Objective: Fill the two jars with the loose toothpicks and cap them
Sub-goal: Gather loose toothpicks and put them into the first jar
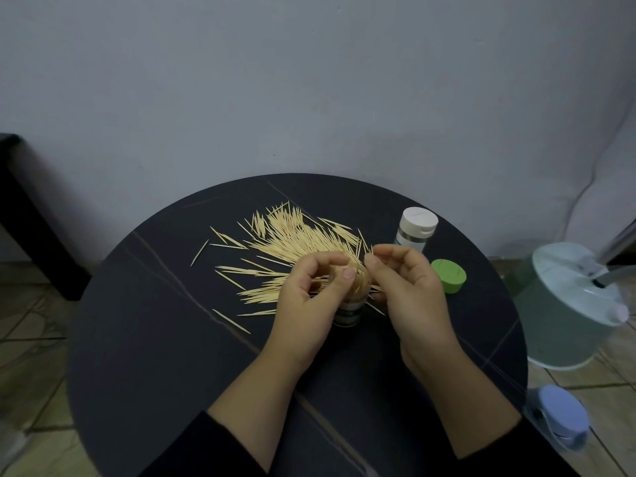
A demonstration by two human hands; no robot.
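Open jar (347, 315) stands on the dark round table (172, 339), stuffed with toothpicks. Left hand (309, 294) grips it, fingers curled round the top. Right hand (409, 290) curls against the jar's mouth on the other side; cannot tell whether it pinches any sticks. Loose toothpicks (289, 235) lie heaped behind the open jar. 1 green cap (448, 275) sits right of it, 1 white-capped jar (414, 228) behind-right.

Home room, tiled floor (31, 339), round dark table (155, 339), plain wall (275, 80)
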